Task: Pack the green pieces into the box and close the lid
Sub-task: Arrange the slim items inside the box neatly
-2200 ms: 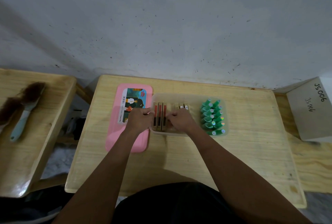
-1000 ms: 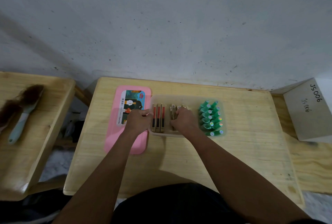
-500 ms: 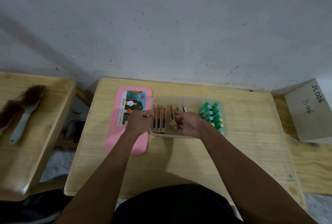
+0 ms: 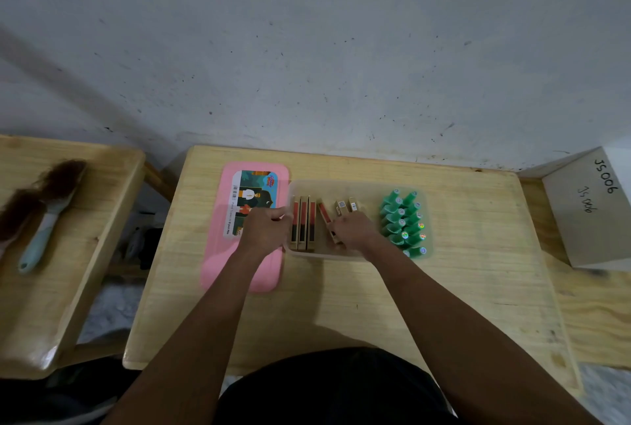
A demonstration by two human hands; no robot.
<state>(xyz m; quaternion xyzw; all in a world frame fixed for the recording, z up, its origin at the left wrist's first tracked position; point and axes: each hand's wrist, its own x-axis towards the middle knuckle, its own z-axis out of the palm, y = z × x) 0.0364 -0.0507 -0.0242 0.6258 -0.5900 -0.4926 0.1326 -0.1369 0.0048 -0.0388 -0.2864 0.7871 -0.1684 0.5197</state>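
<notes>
Two hands (image 4: 309,231) in box (image 4: 355,185), green pieces (image 4: 403,221) just right

You have one clear box (image 4: 358,185) in front of you on one wooden table (image 4: 478,254), and at its 9 o'clock lies one pink lid (image 4: 239,271). In the box's 3 o'clock end stand the green pieces (image 4: 403,223) in two columns; roughly fourteen, though your wrist hides some. At its 9 o'clock end you have three red-and-tan sticks (image 4: 302,228) side by side, one more stick (image 4: 326,216) tilted, and two small tan blocks (image 4: 346,207). You have two hands in the box: left hand (image 4: 266,231), right hand (image 4: 351,231). One white carton (image 4: 587,216) sits at 3 o'clock, two brushes (image 4: 44,209) at 9 o'clock.
</notes>
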